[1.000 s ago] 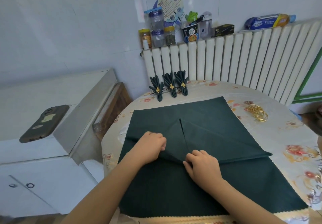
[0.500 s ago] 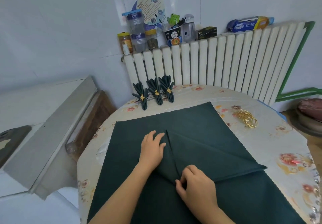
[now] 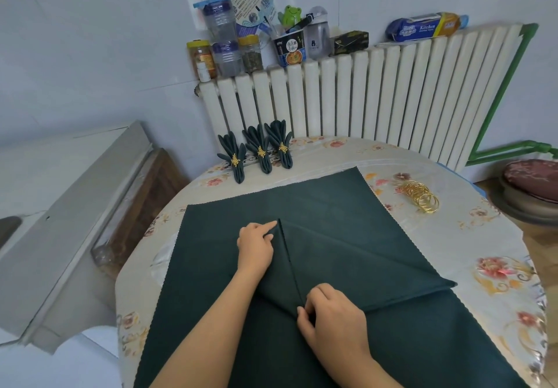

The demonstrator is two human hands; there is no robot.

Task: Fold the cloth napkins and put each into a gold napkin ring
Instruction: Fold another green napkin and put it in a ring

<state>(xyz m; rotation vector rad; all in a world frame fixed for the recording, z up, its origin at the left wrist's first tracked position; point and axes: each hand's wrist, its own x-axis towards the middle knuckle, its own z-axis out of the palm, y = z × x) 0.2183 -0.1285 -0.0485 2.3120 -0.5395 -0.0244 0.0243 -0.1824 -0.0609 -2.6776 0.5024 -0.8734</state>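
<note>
From my remote seat, I judge the large dark green cloth napkin (image 3: 347, 215) to be light, soft and limp, apt to slide on the glossy floral-print covering of the round table (image 3: 498, 254), so I would hold it at corners and along creases, pinning one end while working the other. It lies spread across the near half of the table, its matte weave showing zigzag-cut edges; one corner is folded in to the middle, forming a triangular flap with a straight edge running from 12 toward 6 o'clock. The left hand (image 3: 256, 248) rests on the cloth with its forefinger stretched out to press the flap's tip. The right hand (image 3: 332, 318), at 6 o'clock, curls its fingers and pinches the fold's near end. Three finished green napkins in gold leaf-ornamented rings (image 3: 261, 153) stand at 11 o'clock; a heap of spare gold wire rings (image 3: 421, 196) waits at 2 o'clock.
</note>
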